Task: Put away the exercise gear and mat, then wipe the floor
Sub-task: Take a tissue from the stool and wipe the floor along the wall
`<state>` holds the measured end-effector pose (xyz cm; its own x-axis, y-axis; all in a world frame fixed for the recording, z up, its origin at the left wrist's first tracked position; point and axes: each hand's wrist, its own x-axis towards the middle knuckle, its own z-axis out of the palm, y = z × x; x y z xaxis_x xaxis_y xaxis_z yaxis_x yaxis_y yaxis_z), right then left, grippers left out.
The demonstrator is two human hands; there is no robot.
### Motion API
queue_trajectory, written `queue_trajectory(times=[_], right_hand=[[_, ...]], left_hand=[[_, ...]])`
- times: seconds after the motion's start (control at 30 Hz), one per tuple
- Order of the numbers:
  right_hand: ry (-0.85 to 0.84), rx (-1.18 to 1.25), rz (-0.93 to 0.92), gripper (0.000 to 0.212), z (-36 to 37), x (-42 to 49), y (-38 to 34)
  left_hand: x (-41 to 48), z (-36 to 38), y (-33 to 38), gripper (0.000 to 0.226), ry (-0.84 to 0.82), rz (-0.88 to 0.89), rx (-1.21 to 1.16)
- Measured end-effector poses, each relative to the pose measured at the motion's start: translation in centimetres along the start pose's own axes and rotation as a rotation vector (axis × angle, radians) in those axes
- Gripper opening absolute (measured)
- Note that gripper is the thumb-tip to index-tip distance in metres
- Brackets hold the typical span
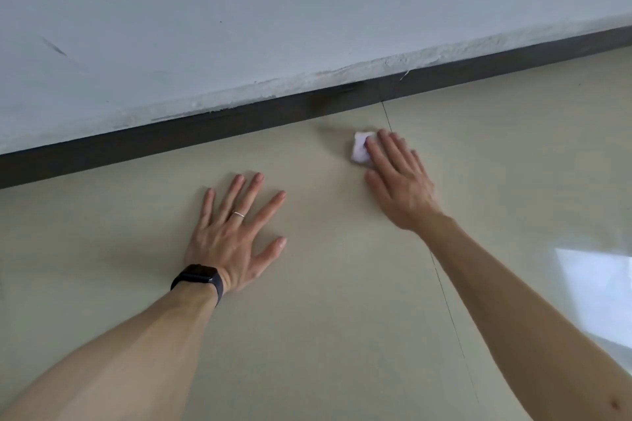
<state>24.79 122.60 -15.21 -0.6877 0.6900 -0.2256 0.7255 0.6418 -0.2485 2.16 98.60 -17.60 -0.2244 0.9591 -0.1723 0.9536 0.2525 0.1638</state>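
Left hand (232,236): released, palm flat on the floor (325,335), fingers spread and straight, pointing to 12 o'clock. A watch (198,275) sits on its wrist and a ring (238,214) on one finger.

Right hand (400,181): released, fingers straight and close together, pressing a small pale cloth (360,147) onto the floor. Only the cloth's 10 o'clock corner shows past the fingertips.

Cloth position: at 1 o'clock from the left hand, near the dark baseboard (171,143) but not touching it. A tile joint (448,301) runs under the right forearm. The wall (239,10) rises above the baseboard.
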Motion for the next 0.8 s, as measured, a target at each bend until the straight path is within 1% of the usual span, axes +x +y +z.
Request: queue_trajectory(times=[0.07,0.1,0.13,0.17,0.2,0.23,0.27,0.3,0.33,0.37,0.4,0.43,0.47,0.5,0.57,0.6,0.63,0.67,0.7,0.73,0.8], right_hand=[[0.060,0.156,0.414,0.061,-2.0,4.1,2.1],[0.082,0.241,0.603,0.063,-2.8,6.3,2.0],[0.094,0.300,0.736,0.066,-3.2,7.9,1.1],[0.095,0.320,0.784,0.068,-3.0,8.8,-0.4],[0.098,0.316,0.749,0.069,-2.6,8.7,-2.1],[0.097,0.293,0.642,0.069,-1.7,7.8,-4.1],[0.077,0.251,0.463,0.066,-0.6,6.0,-6.2],[0.035,0.195,0.237,0.063,0.5,3.7,-7.9],[-0.043,0.143,0.013,0.060,1.4,1.3,-9.1],[-0.111,0.091,-0.170,0.058,1.7,-0.4,-9.5],[-0.130,0.037,-0.295,0.057,1.6,-1.0,-8.6],[-0.118,0.001,-0.331,0.056,1.4,-0.8,-6.9],[-0.088,-0.023,-0.258,0.056,0.8,-0.4,-5.0],[-0.057,0.001,-0.087,0.056,0.3,0.2,-3.1],[0.062,0.175,0.395,0.058,-0.8,0.7,-0.3],[0.111,0.263,0.590,0.058,-0.5,0.3,-0.3],[0.139,0.301,0.684,0.058,0.1,-0.8,-1.6],[0.147,0.281,0.661,0.057,1.2,-2.7,-3.7],[0.133,0.248,0.521,0.057,2.6,-5.2,-6.2],[0.080,0.211,0.310,0.056,3.8,-8.1,-8.9],[-0.087,0.111,-0.105,0.056,5.3,-13.7,-11.9]], left_hand=[[0.0,0.1,0.0,0.073,0.014,-0.001,-0.004],[0.1,0.2,-0.1,0.073,0.016,-0.003,-0.007],[0.1,0.2,-0.1,0.073,0.014,-0.002,-0.006],[0.1,0.2,-0.1,0.073,0.009,0.000,0.000],[0.1,0.2,-0.1,0.073,0.004,0.001,0.006],[0.1,0.2,-0.1,0.074,0.003,0.001,0.008],[0.1,0.1,-0.1,0.074,0.005,-0.001,0.008],[0.2,0.2,0.0,0.074,0.004,-0.001,0.005],[0.2,0.2,0.0,0.074,0.001,-0.002,0.004],[0.2,0.2,0.1,0.075,0.001,-0.007,0.003],[0.2,0.2,0.0,0.075,0.002,-0.012,0.007],[0.1,0.2,-0.1,0.075,0.002,-0.011,0.012],[0.1,0.2,-0.1,0.075,0.000,-0.004,0.014],[0.1,0.2,-0.1,0.074,0.003,0.001,0.015],[0.1,0.2,-0.1,0.074,0.010,-0.006,0.018],[0.1,0.2,-0.1,0.074,0.007,-0.009,0.019],[0.1,0.2,0.0,0.074,0.000,-0.010,0.018],[0.1,0.2,0.1,0.074,-0.002,-0.012,0.016],[0.1,0.2,0.1,0.073,-0.001,-0.016,0.010],[0.0,0.1,0.2,0.073,0.003,-0.021,0.000],[-0.1,0.1,0.2,0.073,0.014,-0.021,-0.017]])
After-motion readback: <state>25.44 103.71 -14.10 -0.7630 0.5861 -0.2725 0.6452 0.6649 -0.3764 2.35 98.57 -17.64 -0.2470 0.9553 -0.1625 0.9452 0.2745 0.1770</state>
